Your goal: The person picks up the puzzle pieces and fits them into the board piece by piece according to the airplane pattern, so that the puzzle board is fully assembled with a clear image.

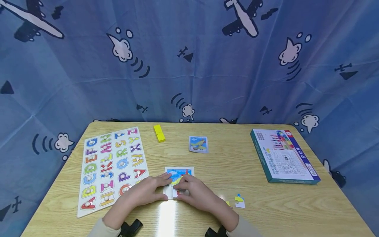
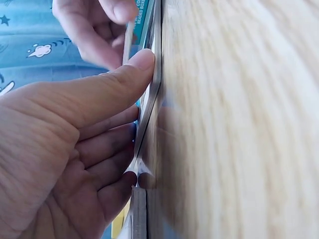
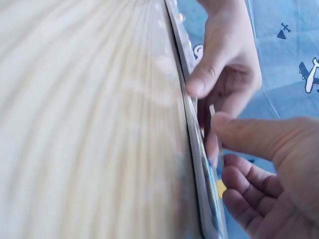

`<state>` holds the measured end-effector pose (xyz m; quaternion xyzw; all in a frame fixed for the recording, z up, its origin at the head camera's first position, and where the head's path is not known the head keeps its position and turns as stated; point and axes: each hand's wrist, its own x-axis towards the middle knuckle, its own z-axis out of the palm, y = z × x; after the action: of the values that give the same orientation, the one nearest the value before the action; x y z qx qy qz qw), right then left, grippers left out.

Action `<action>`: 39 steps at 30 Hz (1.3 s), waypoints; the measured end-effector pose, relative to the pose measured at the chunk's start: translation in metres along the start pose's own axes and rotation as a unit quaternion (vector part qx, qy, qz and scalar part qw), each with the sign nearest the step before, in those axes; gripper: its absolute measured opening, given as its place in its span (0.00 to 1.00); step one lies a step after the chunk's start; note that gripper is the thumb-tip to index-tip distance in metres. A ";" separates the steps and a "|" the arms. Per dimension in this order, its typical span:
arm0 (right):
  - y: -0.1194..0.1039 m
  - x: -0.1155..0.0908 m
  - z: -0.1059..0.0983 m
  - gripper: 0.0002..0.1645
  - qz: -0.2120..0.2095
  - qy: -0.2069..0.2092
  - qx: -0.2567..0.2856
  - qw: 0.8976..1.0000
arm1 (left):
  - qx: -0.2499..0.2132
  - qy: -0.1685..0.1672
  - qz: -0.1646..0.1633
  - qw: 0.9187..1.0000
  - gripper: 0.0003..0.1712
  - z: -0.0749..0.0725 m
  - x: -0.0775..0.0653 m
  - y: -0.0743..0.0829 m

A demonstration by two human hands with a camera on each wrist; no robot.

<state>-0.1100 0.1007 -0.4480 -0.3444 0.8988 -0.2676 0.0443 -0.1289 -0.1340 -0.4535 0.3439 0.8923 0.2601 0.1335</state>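
A small airplane jigsaw puzzle in a light frame (image 1: 191,170) lies on the table in front of me, its upper part filled with blue sky and a yellow plane. My left hand (image 1: 148,189) rests along its left side, fingers stretched over the picture and thumb (image 2: 142,59) pressing the near edge. Over the lower right of the frame, my right hand (image 1: 196,193) pinches a thin puzzle piece (image 3: 213,110) between thumb and fingers, tilted up from the board; its picture is mostly hidden. A loose puzzle piece (image 1: 240,201) lies right of my right wrist, another partly behind it.
An alphabet peg board (image 1: 112,171) takes up the left of the table. Behind the puzzle are a yellow block (image 1: 159,133) and a card with an airplane picture (image 1: 198,144). A flat box (image 1: 284,156) lies at the right. A blue curtain (image 1: 189,65) hangs behind.
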 end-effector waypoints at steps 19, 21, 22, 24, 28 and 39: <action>-0.005 0.018 0.017 0.18 -0.028 0.009 -0.018 0.999 | -0.011 0.001 0.010 1.000 0.36 0.000 0.000 -0.002; -0.005 0.019 0.017 0.19 -0.025 0.007 -0.011 1.000 | -0.012 0.001 0.009 1.000 0.36 0.000 0.000 -0.002; -0.006 0.019 0.017 0.18 -0.024 0.007 -0.008 1.000 | -0.013 0.001 0.009 1.000 0.36 0.000 0.000 -0.001; -0.006 0.019 0.018 0.18 -0.024 0.008 -0.005 1.000 | -0.013 0.001 0.009 1.000 0.35 0.000 0.000 -0.001; -0.008 0.020 0.019 0.15 -0.021 0.010 -0.015 1.000 | -0.016 0.004 0.009 1.000 0.35 0.000 0.000 -0.001; -0.008 0.022 0.020 0.10 -0.005 0.013 -0.052 0.999 | -0.017 0.007 0.007 1.000 0.36 0.000 0.000 0.000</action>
<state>-0.1163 0.0727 -0.4588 -0.3473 0.9101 -0.2256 0.0135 -0.1286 -0.1337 -0.4536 0.3458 0.8865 0.2783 0.1309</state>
